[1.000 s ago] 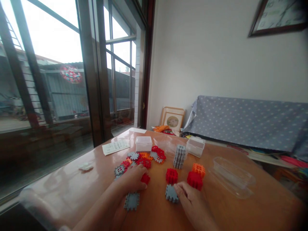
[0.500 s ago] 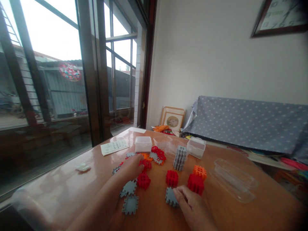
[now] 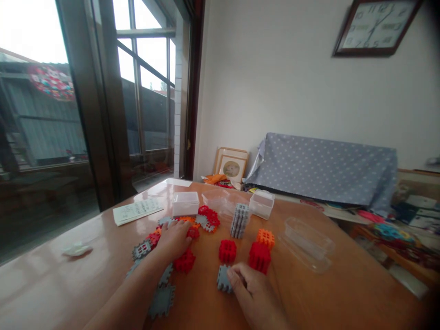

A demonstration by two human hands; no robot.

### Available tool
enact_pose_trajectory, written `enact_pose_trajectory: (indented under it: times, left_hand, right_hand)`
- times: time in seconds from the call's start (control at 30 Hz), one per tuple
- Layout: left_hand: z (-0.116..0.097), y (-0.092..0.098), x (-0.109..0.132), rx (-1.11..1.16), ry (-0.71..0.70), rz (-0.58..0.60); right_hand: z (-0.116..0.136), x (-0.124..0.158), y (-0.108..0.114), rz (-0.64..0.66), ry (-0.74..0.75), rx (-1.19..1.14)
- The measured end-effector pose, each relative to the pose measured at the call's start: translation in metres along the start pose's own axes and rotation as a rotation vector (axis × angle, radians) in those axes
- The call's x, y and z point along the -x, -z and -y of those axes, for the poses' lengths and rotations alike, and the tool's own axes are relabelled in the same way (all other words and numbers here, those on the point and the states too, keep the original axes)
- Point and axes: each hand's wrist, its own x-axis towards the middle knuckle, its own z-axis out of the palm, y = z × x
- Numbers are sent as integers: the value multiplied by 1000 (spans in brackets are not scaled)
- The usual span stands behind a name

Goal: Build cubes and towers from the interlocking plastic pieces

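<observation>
My left hand (image 3: 174,239) lies over the loose red, orange and grey notched plastic pieces on the table's left, fingers spread; no piece shows held in it. With thumb and fingers pressed together, my right hand (image 3: 249,286) grips the edge of a grey notched piece (image 3: 224,278). Just behind that piece stands a red stack (image 3: 227,251). A larger red stack (image 3: 260,257) and an orange stack (image 3: 266,238) are beyond my right hand. The tall grey stack (image 3: 239,221) stands farther back. A red piece (image 3: 184,261) lies right of my left wrist.
Two clear boxes (image 3: 185,204) (image 3: 261,204) stand at the back. A clear lid-like tray (image 3: 307,243) lies at the right. Written paper (image 3: 138,211) and a crumpled wrapper (image 3: 77,249) are on the left. A wall clock (image 3: 376,27) hangs above.
The view has turned to the right. My left hand has opened its fingers and shifted across the loose pieces. My right hand stays at the grey piece.
</observation>
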Motion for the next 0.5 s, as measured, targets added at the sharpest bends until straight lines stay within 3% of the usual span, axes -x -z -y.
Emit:
enact_pose_trajectory:
  times: [0.2, 0.27, 0.5]
  left_hand:
    - [-2, 3, -6, 190, -87, -133]
    - [-12, 6, -4, 328, -149, -184]
    - [-61, 12, 9, 710, -241, -139]
  right_hand:
    - [1, 1, -2, 3, -18, 31]
    - [1, 1, -2, 0, -21, 15]
    - [1, 1, -2, -2, -25, 9]
